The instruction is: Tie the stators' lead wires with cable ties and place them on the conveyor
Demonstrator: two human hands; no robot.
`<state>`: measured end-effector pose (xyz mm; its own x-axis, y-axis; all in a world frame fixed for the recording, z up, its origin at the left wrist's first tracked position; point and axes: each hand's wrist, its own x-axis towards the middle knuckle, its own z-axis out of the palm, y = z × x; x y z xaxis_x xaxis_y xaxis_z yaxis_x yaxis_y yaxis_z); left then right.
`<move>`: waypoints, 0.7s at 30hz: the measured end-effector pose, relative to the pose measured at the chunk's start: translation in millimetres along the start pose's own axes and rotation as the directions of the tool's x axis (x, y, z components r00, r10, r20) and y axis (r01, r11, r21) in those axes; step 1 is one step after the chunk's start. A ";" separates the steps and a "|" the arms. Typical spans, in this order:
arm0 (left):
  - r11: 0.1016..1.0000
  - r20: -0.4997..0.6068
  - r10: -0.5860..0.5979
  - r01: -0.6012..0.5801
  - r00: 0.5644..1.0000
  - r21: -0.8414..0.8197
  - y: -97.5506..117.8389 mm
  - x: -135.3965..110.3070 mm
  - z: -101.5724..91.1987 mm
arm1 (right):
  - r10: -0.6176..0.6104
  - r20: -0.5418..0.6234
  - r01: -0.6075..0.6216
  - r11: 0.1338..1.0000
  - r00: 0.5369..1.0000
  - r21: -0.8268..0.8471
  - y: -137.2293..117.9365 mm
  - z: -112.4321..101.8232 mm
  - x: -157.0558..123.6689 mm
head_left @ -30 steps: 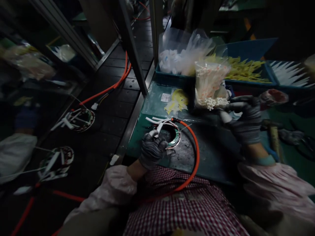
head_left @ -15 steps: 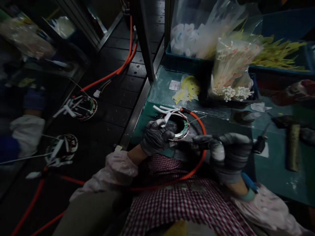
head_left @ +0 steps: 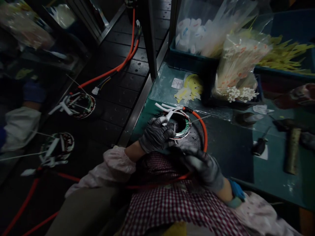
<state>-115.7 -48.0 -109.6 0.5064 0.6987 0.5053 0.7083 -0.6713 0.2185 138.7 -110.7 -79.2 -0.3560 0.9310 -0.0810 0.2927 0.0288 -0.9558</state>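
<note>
A round motor stator ring point(head_left: 183, 126) lies on the green bench point(head_left: 270, 170) with white sleeved leads and an orange cable point(head_left: 203, 131) running off it. My left hand point(head_left: 156, 136), in a dark glove, is closed on the ring's left edge and its white leads. My right hand point(head_left: 203, 165), also gloved, sits just below the ring with fingers curled and pinched toward it; what it holds is too small and dark to name.
Blue bins at the back hold bags of white cable ties point(head_left: 236, 70) and yellow ties point(head_left: 283, 54). A hammer point(head_left: 292, 150) lies at the right. On the dark conveyor to the left rest two more stators point(head_left: 80, 105), point(head_left: 57, 149) with orange cables. A metal post point(head_left: 150, 36) stands between.
My right hand came back from the bag of white ties at the back and moved down-left to the stator ring. My left hand stayed on the ring.
</note>
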 end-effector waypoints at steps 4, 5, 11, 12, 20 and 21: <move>0.991 -0.002 0.082 -0.082 0.997 -0.103 -7.2 7.8 -8.1 | -0.138 -0.203 0.087 0.966 0.969 -0.242 8.4 6.6 44.4; 0.986 -0.033 0.095 -0.099 0.995 -0.133 -8.7 9.0 -9.1 | -0.187 -0.221 0.116 0.947 0.957 -0.298 7.7 6.6 53.3; 0.968 -0.012 0.049 -0.050 0.999 -0.247 -12.9 8.3 -8.4 | -0.264 -0.190 0.205 0.938 0.946 -0.279 -12.7 -0.1 80.5; 0.969 0.000 0.045 -0.044 0.999 -0.243 -13.2 8.0 -8.0 | -0.232 -0.205 0.194 0.962 0.951 -0.192 -16.0 -2.0 82.3; 0.988 0.060 -0.020 0.029 0.998 -0.152 -11.6 9.0 -8.1 | -0.115 -0.035 0.118 0.989 0.993 0.089 -20.6 -17.7 79.4; 0.988 0.044 -0.011 0.018 0.999 -0.155 -11.0 8.7 -8.5 | -0.104 -0.069 0.110 0.991 0.992 0.082 -19.3 -17.9 78.1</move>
<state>-123.2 -36.6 -100.5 0.5198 0.7165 0.4652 0.6326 -0.6888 0.3540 121.2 -32.0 -62.0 -0.3225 0.9458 0.0386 0.1786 0.1009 -0.9787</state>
